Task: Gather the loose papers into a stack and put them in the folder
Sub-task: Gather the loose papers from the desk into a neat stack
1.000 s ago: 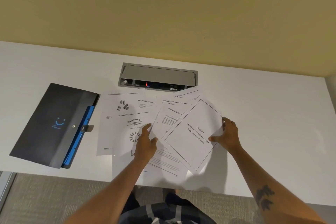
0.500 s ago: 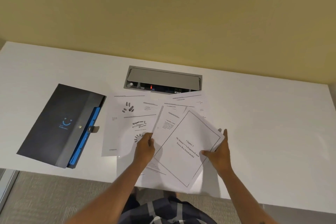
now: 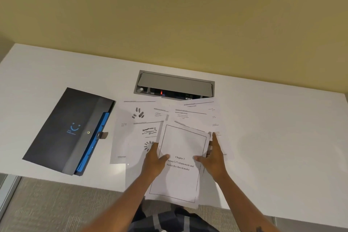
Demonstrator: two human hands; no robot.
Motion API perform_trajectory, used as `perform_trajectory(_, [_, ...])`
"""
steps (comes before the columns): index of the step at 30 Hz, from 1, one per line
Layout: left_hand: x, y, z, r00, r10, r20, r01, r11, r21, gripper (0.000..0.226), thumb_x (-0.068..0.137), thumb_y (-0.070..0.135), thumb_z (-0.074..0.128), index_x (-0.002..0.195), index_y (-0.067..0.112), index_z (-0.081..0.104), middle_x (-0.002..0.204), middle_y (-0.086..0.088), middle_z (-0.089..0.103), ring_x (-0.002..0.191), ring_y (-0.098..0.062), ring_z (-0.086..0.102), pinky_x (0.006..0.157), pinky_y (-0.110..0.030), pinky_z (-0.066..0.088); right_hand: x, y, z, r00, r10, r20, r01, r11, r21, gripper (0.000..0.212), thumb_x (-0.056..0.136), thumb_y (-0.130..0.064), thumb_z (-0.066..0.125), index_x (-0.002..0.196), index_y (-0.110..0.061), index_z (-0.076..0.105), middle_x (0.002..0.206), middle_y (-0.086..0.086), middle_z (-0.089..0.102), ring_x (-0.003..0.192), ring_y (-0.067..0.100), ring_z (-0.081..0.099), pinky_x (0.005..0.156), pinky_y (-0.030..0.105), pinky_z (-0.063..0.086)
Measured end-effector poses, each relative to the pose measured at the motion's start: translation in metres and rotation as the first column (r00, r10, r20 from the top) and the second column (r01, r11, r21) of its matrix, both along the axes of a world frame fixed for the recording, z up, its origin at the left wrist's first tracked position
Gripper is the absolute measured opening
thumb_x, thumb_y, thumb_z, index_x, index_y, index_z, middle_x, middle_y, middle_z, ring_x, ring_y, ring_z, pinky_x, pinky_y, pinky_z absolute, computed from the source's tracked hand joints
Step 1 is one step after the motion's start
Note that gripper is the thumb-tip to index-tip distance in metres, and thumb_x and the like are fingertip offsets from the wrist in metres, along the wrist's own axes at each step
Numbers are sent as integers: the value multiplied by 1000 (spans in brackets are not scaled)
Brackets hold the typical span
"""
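Note:
Several loose printed papers [image 3: 139, 118] lie fanned out on the white desk [image 3: 273, 137], overlapping one another. On top, a "Chapter 3" title sheet [image 3: 183, 141] lies nearly square to me, its lower end hanging past the desk's front edge. My left hand [image 3: 155, 159] grips its left edge, thumb on the page. On the right edge my right hand [image 3: 214, 158] holds the sheet, fingers stretched along the side and over the papers beneath. A dark folder [image 3: 62, 128] with blue inner tabs lies at the left, apart from the papers.
A grey cable hatch [image 3: 175, 83] is set into the desk just behind the papers. A yellow wall rises behind the desk. Grey carpet [image 3: 47, 205] shows below the front edge, and my checked clothing [image 3: 150, 220] is at the bottom.
The title sheet has turned from a slant to nearly straight and slid toward me. Both hands have closed in on its two side edges.

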State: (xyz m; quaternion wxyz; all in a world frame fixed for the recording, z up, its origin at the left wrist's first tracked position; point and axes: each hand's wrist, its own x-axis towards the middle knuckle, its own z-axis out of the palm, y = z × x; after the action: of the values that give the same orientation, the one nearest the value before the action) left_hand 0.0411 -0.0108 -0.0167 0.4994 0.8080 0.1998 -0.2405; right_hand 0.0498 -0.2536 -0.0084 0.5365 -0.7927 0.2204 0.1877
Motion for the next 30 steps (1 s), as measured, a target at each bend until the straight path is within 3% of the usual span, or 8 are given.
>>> perform_trajectory(3, [-6,7,2,1000,16,10,-16,1000,26,53,93,19,65,142,19,44,124,17,48,109,-8,51,87,-20,43,12,-1,4,998,-66,13,66,997,-39,96,83,-33,90,161,-26,36,113,-9,68,90,0,71,83,24,64])
perform_trajectory(5, [-13,15,2,998,56,6,-56,998,1,46,94,16,63,137,23,47,123,11,58,105,-13,63,70,-7,49,28,-5,8,994,-107,28,109,989,-96,74,92,-31,80,156,-19,45,103,-8,70,78,-6,69,70,10,56])
perform_trajectory(7, [-22,27,1,992,123,11,-123,992,-16,38,94,14,63,126,29,51,120,8,63,104,-14,66,60,-5,52,43,-11,15,995,-83,49,91,981,-173,68,92,-26,81,152,-15,51,108,-2,70,88,2,69,70,6,48])
perform_trajectory(9, [-31,41,-1,983,185,15,-184,982,-28,32,94,14,65,113,36,52,114,11,66,106,-17,68,66,-12,54,59,-15,21,998,16,67,2,969,-248,78,85,-22,88,152,-11,49,124,6,65,111,22,65,84,14,48])
perform_trajectory(11, [-42,54,-3,974,225,-8,-225,974,-12,31,93,16,67,110,37,52,111,17,65,111,-21,67,77,-16,52,77,-18,29,986,161,41,-139,935,-326,94,79,-26,93,157,-11,42,139,8,56,128,26,56,102,31,49])
perform_trajectory(15, [-60,75,-2,946,314,-84,-305,946,109,59,92,27,69,145,23,42,143,-1,54,137,-31,49,106,-45,45,112,-14,43,907,416,-61,-386,767,-513,119,72,-48,94,164,-12,26,160,10,37,147,31,38,117,48,40])
perform_trajectory(20, [-73,89,4,914,396,-82,-392,918,69,45,92,27,70,129,35,46,122,5,60,116,-27,60,98,-50,51,130,-3,46,826,508,-243,-537,581,-611,140,63,-52,98,166,-11,12,164,14,30,152,38,30,119,54,39])
perform_trajectory(30, [-78,95,15,892,450,-43,-447,893,53,45,92,24,70,131,29,47,122,2,62,109,-23,60,97,-53,53,133,2,40,803,530,-273,-568,542,-619,128,63,-48,100,161,-12,26,155,15,36,143,34,36,116,46,43])
